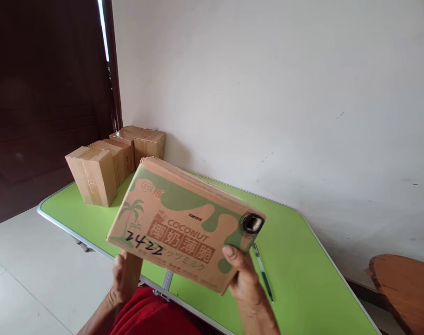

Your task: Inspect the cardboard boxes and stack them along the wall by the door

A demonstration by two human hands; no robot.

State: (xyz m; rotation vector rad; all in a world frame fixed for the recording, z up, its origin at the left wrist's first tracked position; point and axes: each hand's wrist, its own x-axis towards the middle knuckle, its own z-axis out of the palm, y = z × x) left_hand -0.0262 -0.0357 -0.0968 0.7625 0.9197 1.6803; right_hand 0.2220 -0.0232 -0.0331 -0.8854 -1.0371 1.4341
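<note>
I hold a brown and green cardboard box [184,223] printed "COCONUT", with "2422" handwritten on it, tilted up over the near edge of the green table [302,260]. My left hand [125,275] grips it from below at its lower left corner. Gripping the lower right corner is my right hand [242,274], thumb on the printed face. A dark round mark or hole sits at the box's right corner.
Three taped plain cardboard boxes [93,174] stand in a row at the table's far left end. A pen [262,272] lies on the table beside my right hand. A white wall runs behind, a dark door at left, a wooden seat [403,284] at right.
</note>
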